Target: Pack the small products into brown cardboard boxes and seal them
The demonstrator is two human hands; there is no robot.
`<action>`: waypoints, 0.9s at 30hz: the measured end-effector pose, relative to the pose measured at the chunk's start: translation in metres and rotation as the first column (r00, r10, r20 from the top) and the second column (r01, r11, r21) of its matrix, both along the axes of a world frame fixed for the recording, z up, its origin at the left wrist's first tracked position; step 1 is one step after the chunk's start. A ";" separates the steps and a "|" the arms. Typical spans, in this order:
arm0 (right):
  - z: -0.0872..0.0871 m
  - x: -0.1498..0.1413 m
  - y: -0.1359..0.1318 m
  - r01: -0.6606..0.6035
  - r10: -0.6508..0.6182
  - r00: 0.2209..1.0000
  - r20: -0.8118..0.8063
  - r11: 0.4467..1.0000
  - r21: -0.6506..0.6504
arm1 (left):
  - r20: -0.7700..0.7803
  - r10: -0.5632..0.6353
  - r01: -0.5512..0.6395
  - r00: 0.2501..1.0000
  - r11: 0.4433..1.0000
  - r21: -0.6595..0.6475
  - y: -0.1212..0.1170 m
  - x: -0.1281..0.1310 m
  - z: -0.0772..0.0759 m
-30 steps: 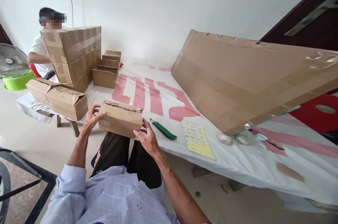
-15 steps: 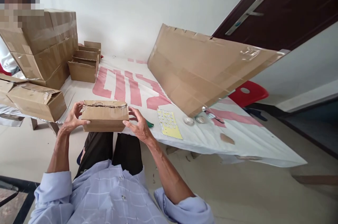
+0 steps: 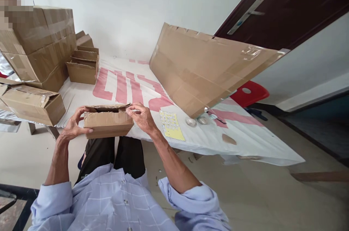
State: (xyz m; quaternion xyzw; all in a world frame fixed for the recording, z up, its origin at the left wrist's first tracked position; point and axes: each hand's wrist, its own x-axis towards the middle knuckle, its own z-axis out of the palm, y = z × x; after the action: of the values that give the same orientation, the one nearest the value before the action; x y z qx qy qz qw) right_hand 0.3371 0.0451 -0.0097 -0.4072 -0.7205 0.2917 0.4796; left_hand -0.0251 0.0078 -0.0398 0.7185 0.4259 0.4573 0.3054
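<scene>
A small brown cardboard box point(image 3: 109, 125) is at the near edge of the cloth-covered table point(image 3: 201, 145), just above my knees. Its top flaps stand apart, leaving a dark gap; the contents do not show. My left hand point(image 3: 75, 125) grips the box's left end, thumb on the front face and fingers round the back corner. At the top right corner, my right hand point(image 3: 142, 116) has its fingers closed on the flap edge. To the right of that hand lies a yellow sheet point(image 3: 174, 133) covered with small pale pieces.
Large taped cartons point(image 3: 40, 53) are stacked at left, beside several open small boxes point(image 3: 81, 73). A closed-looking box point(image 3: 35, 104) lies at the left table edge. A big cardboard sheet point(image 3: 207, 64) leans at the back. Two clear round items point(image 3: 191, 122) and a red chair point(image 3: 251, 93) are at right.
My right hand has moved from the box's right side up to its top corner. The gap between the flaps has widened. A green item beside the right hand is now out of sight.
</scene>
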 end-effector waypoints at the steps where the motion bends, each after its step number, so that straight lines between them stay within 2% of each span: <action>1: 0.001 0.000 0.001 0.006 -0.006 1.000 0.009 1.000 0.027 | 0.014 -0.011 0.011 1.000 1.000 -0.015 -0.001 0.000 0.001; 4: 0.001 0.000 0.004 0.045 -0.064 0.995 0.081 0.977 0.210 | 0.051 -0.002 0.005 0.999 0.998 -0.061 -0.002 0.003 0.006; 8: -0.003 -0.011 -0.002 0.137 -0.260 0.948 0.183 0.854 0.501 | 0.046 0.050 -0.045 0.998 0.993 -0.112 -0.003 0.009 0.016; 11: -0.006 -0.029 -0.021 0.105 -0.280 0.936 0.215 0.802 0.589 | 0.034 0.114 -0.108 0.993 0.983 -0.151 -0.003 0.013 0.024; 13: -0.009 -0.040 -0.033 0.006 -0.189 0.950 0.248 0.806 0.591 | 0.016 0.185 -0.180 0.983 0.969 -0.170 0.001 0.014 0.027; 14: -0.010 -0.042 -0.037 -0.032 -0.139 0.955 0.261 0.828 0.560 | 0.008 0.216 -0.211 0.976 0.963 -0.168 0.004 0.014 0.027; 16: -0.012 -0.033 -0.036 0.027 -0.141 0.965 0.219 0.890 0.455 | -0.006 0.237 -0.234 0.972 0.957 -0.169 0.011 0.014 0.028; 18: -0.016 0.001 -0.027 0.226 -0.273 0.957 0.102 0.916 0.330 | -0.023 0.240 -0.240 0.971 0.955 -0.176 0.015 0.014 0.028; 19: -0.019 0.025 -0.019 0.351 -0.372 0.928 0.032 0.898 0.265 | -0.032 0.241 -0.243 0.970 0.954 -0.177 0.015 0.014 0.029; 21: -0.026 0.086 -0.001 0.555 -0.551 0.832 -0.071 0.819 0.148 | -0.048 0.257 -0.261 0.965 0.948 -0.180 0.014 0.015 0.030; 23: -0.035 0.150 0.019 0.730 -0.727 0.682 -0.077 0.683 0.016 | -0.059 0.277 -0.283 0.959 0.941 -0.187 0.010 0.017 0.032; 25: -0.044 0.205 0.034 0.805 -0.805 0.591 -0.054 0.593 -0.025 | -0.053 0.295 -0.299 0.954 0.938 -0.175 0.007 0.020 0.035; 27: -0.053 0.247 0.043 0.855 -0.857 0.516 -0.019 0.516 -0.046 | -0.046 0.299 -0.303 0.953 0.941 -0.150 0.005 0.024 0.039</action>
State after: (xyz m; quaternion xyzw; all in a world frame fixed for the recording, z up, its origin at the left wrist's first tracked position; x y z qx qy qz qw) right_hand 0.5839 0.0881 -0.0625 -0.7102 -0.4130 0.0371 0.5690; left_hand -0.0016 0.0127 -0.0012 0.6240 0.5684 0.4561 0.2822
